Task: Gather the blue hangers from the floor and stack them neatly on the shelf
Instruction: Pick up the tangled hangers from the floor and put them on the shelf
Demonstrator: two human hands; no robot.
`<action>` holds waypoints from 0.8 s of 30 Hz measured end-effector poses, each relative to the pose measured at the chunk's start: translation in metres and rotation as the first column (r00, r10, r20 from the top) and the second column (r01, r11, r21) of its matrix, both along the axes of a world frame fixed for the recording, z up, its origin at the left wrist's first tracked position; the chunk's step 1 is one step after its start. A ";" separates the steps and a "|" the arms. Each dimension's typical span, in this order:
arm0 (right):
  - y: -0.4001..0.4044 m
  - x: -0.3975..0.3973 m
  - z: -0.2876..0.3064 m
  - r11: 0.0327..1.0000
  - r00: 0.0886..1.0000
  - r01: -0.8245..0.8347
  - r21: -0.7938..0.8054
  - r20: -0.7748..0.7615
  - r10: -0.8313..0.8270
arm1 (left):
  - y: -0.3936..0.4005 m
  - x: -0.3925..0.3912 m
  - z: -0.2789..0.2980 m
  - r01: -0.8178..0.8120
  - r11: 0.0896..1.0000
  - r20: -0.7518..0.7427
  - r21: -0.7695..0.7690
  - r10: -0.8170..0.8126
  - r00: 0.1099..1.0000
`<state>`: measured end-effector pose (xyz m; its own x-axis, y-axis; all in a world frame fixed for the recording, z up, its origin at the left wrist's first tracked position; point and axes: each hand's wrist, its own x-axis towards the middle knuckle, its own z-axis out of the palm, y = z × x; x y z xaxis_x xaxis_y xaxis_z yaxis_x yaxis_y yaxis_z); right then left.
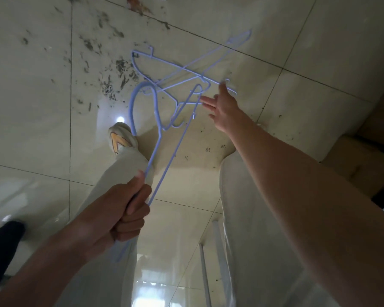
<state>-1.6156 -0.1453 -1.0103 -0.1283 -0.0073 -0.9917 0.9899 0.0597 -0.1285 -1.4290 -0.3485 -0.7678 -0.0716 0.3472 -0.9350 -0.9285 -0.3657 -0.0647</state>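
Note:
My left hand (124, 213) grips a blue wire hanger (157, 138) by its lower end, with the hook pointing up and away from me. More blue hangers (186, 69) lie crossed and tangled on the tiled floor beyond it. My right hand (222, 107) is stretched out low over that pile, fingers straight and spread, fingertips close to one hanger's wire; whether they touch it I cannot tell. The shelf is not in view.
The glossy beige floor tiles (42, 85) carry dark dirt marks (111, 83) left of the pile. My light trouser legs and a shoe (122, 138) stand below the hangers. A brown cardboard box (364, 156) sits at the right, and a dark object (0, 247) at the lower left.

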 end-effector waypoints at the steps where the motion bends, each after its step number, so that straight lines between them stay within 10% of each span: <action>1: -0.010 -0.006 -0.002 1.000 1.000 -0.008 0.012 -0.003 0.008 | -0.005 0.002 0.002 0.002 1.000 -0.001 0.002 -0.002 1.000; 14: -0.010 -0.012 0.027 0.846 0.830 -0.425 0.322 -0.234 0.507 | 0.011 0.009 0.007 0.021 0.981 -0.103 -0.194 -0.041 0.994; 24: 0.017 -0.006 0.137 0.788 0.761 -0.571 0.230 -0.213 0.613 | 0.043 -0.012 0.048 -0.196 0.927 -0.091 -0.321 0.176 0.980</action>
<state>-1.6216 -0.1283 -0.8731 -0.4001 -0.0317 -0.9159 0.6791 0.6609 -0.3195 -1.4407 -0.3059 -0.7202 -0.1643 -0.0015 -0.9864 -0.8400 -0.5240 0.1408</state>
